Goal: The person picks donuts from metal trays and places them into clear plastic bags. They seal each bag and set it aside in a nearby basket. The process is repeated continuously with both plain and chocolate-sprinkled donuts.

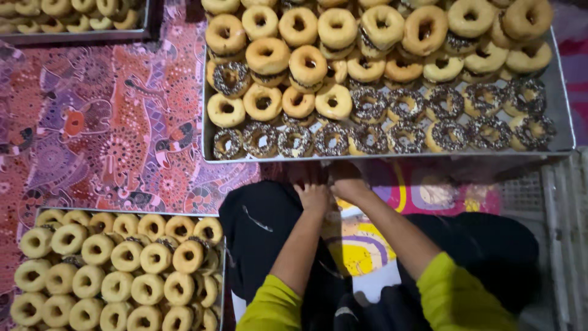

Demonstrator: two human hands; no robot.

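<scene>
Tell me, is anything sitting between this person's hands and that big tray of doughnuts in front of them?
Nothing visible does. The left hand and right hand sit close together just below the near rim of the big metal tray, with only a strip of patterned mat between. The nearest doughnuts, the sprinkle-covered row, lie just past that rim.

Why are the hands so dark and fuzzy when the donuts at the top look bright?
In the head view, light falls on the big tray of donuts, so they look bright; the left hand and right hand sit in shadow below the tray's edge, and look smeared; whether they hold anything is hard to tell.
</scene>
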